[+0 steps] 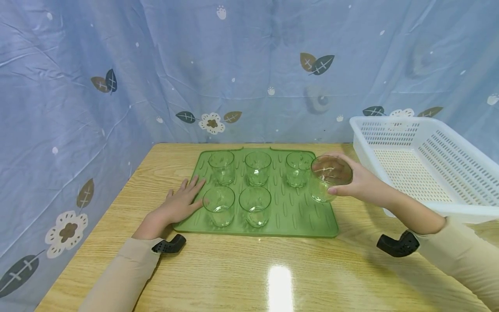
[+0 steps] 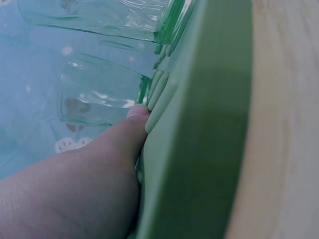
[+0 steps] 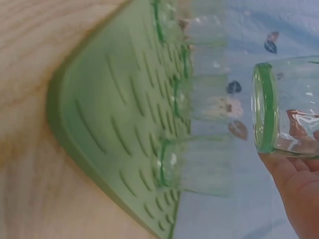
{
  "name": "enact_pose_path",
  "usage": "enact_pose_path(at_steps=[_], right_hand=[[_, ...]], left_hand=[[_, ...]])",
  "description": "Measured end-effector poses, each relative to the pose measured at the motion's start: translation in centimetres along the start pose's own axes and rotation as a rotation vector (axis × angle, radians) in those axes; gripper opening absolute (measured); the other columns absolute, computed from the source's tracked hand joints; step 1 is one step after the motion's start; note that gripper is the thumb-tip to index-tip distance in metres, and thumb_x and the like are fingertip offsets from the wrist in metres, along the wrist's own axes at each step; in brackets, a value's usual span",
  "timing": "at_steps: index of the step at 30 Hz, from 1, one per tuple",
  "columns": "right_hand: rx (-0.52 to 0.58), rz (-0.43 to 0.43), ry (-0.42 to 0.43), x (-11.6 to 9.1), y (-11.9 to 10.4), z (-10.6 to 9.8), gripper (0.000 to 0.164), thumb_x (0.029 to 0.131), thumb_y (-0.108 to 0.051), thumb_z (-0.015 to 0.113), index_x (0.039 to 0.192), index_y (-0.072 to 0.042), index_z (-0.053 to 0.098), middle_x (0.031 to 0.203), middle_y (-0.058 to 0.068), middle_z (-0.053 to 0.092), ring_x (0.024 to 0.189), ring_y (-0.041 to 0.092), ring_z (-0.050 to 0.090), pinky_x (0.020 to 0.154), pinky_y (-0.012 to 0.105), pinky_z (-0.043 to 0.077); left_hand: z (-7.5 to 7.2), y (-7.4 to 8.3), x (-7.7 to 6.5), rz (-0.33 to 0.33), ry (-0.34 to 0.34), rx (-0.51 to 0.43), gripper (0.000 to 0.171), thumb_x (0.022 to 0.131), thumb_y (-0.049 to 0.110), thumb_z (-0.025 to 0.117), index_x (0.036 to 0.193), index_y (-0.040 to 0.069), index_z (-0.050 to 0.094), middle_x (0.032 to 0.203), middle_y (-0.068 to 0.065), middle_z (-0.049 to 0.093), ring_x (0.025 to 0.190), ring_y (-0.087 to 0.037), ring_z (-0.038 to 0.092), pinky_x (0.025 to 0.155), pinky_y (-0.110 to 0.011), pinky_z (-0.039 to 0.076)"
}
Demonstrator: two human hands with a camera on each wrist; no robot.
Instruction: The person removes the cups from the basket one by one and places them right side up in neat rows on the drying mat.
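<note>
My right hand [image 1: 356, 180] grips a clear glass cup [image 1: 323, 190] over the right side of the green mat [image 1: 300, 216]. The right wrist view shows this cup [image 3: 291, 104] raised off the mat, its thick green-tinted base facing the mat side. At the mat's left edge my left hand [image 1: 181, 206] lies flat with fingers spread; its thumb [image 2: 134, 129] rests on the mat beside a standing glass. Several more glasses stand upright on the mat: a back row with a left glass [image 1: 222, 169], a middle one [image 1: 258, 169] and a right one [image 1: 297, 171], and two in front [image 1: 220, 208], [image 1: 255, 208].
A white perforated plastic basket [image 1: 368, 151] stands right of the mat, close to my right forearm. The wooden table [image 1: 218, 268] runs along the mat's front. A blue patterned curtain [image 1: 249, 65] hangs behind and to the left.
</note>
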State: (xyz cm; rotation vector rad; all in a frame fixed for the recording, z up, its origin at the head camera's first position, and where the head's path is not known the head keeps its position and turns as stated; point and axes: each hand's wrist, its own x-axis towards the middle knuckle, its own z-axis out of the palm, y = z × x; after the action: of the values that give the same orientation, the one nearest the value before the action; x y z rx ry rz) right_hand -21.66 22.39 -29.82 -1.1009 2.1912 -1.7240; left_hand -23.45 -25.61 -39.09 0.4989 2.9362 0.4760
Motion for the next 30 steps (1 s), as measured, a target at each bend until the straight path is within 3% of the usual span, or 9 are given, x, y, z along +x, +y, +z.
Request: enact_pose_path(at_steps=[7,13,18,21,25,30], right_hand=[[0.085,0.047,0.059,-0.2,1.4,1.8,0.063,0.090,0.013,0.068,0.143,-0.009,0.044,0.132,-0.005,0.064,0.123,0.007,0.060,0.100,0.024,0.050],[0.121,0.093,0.061,-0.4,3.1,3.0,0.066,0.088,0.010,0.073,0.143,0.004,0.039,0.134,-0.001,0.062,0.127,0.006,0.058,0.107,0.026,0.044],[0.088,0.181,0.050,-0.5,4.1,3.8,0.075,0.084,0.004,0.080,0.143,0.012,0.034,0.140,0.019,0.057,0.126,0.005,0.057,0.108,0.022,0.041],[0.073,0.213,0.038,-0.6,4.5,4.2,0.078,0.083,0.001,0.082,0.143,0.013,0.033,0.144,0.031,0.050,0.132,0.019,0.055,0.108,0.020,0.040],[0.082,0.233,0.020,-0.6,4.8,4.7,0.081,0.084,0.000,0.082,0.144,0.014,0.030,0.147,0.034,0.046,0.139,0.045,0.043,0.109,0.020,0.038],[0.122,0.252,-0.001,-0.4,5.3,5.1,0.084,0.086,-0.003,0.082,0.148,0.012,0.027,0.151,0.034,0.041,0.142,0.051,0.034,0.110,0.028,0.040]], left_hand=[[0.2,-0.2,0.2,0.003,0.003,0.009,0.079,0.107,0.057,0.041,0.166,0.011,0.016,0.170,-0.020,0.004,0.152,-0.049,0.001,0.108,-0.082,0.002],[0.3,-0.2,0.2,0.001,0.004,0.000,0.080,0.107,0.057,0.042,0.166,0.011,0.016,0.170,-0.020,0.005,0.152,-0.050,0.000,0.109,-0.082,0.002],[0.2,-0.2,0.2,-0.002,0.006,0.000,0.080,0.107,0.057,0.042,0.166,0.011,0.016,0.170,-0.020,0.005,0.152,-0.050,0.000,0.109,-0.081,0.002],[0.2,-0.2,0.2,-0.001,0.006,0.002,0.080,0.107,0.057,0.042,0.166,0.011,0.016,0.170,-0.019,0.005,0.152,-0.050,0.000,0.109,-0.081,0.002],[0.2,-0.1,0.2,0.001,0.004,0.004,0.079,0.107,0.057,0.042,0.166,0.011,0.016,0.170,-0.019,0.005,0.152,-0.050,0.001,0.109,-0.081,0.002],[0.2,-0.1,0.2,0.003,0.008,-0.001,0.079,0.107,0.056,0.042,0.166,0.010,0.017,0.170,-0.020,0.005,0.152,-0.050,0.001,0.108,-0.082,0.002]])
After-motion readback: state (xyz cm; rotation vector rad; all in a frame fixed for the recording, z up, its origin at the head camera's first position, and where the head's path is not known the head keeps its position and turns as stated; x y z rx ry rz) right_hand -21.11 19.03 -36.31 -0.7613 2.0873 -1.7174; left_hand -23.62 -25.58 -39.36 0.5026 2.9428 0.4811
